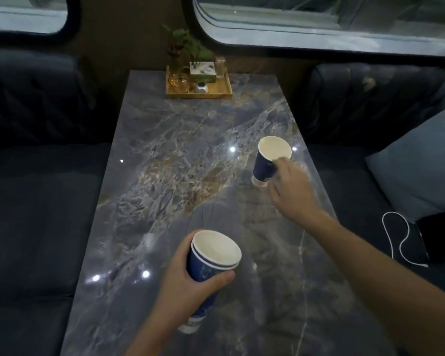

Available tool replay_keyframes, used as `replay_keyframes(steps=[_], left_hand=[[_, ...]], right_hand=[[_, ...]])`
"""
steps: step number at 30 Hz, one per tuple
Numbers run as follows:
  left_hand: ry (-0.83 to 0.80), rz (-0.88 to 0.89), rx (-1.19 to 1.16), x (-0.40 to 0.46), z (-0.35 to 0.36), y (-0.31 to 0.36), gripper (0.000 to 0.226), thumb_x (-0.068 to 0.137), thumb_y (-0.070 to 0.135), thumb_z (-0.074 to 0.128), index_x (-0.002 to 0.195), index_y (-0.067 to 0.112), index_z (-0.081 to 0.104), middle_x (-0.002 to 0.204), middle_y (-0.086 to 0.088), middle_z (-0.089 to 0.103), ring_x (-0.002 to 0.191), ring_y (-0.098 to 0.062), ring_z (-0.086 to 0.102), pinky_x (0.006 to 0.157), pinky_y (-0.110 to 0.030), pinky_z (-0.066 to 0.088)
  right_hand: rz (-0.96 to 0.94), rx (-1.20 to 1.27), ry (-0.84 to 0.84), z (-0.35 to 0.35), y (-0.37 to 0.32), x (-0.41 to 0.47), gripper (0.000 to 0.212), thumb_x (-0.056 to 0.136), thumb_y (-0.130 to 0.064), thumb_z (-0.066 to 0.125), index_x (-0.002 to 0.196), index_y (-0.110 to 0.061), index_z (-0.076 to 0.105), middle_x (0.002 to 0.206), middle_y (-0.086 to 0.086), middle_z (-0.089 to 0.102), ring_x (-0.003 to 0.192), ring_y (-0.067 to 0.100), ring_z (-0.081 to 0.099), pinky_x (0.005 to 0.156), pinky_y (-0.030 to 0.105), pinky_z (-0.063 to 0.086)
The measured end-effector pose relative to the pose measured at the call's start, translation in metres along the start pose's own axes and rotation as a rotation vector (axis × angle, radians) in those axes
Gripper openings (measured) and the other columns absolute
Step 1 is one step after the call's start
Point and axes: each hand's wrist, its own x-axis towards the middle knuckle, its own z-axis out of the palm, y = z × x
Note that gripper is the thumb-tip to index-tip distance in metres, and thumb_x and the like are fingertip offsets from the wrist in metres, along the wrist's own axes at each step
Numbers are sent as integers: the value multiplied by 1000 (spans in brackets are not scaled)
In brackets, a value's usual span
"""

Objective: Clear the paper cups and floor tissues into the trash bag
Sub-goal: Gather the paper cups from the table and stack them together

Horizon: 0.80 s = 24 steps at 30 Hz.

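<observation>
My left hand (pixel 190 294) grips a stack of two nested blue paper cups (pixel 211 255) with white insides, held above the near part of the marble table (pixel 180 150). A third blue paper cup (pixel 266 160) stands near the table's right edge, tilted toward me. My right hand (pixel 290 188) has its fingers around that cup's near side, thumb at the rim. No trash bag and no floor tissues are in view.
A wooden tray (pixel 222 92) with a small plant, a box and a jar sits at the table's far end under the window. Dark sofas flank the table. A light cushion (pixel 416 165) and a white cable (pixel 396 237) lie on the right seat.
</observation>
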Motion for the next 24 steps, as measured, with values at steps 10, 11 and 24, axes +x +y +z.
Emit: replay_keyframes(steps=[10,11,24], left_hand=[[-2,-54,-37,-10,-9,-16,68,58,15,93,109,44,58,107,30,67,100,7,65,73,-8,52],[-1,-42,-32,-13,-9,-15,67,58,15,93,106,47,60,106,27,68,99,5,66,73,-10,53],[39,55,-22,-106,-9,5,67,59,21,93,117,32,60,108,13,70,98,-3,68,72,-15,55]], right_hand=[[-137,-431,-81,0,15,27,18,70,1,66,81,-12,68,72,12,68,74,34,60,78,37,37],[-203,-454,-63,-4,12,20,19,66,3,67,78,-12,67,70,10,68,72,33,61,78,37,33],[-590,-359,248,-89,-42,-96,28,71,5,58,87,-18,67,77,-2,69,82,25,61,94,39,40]])
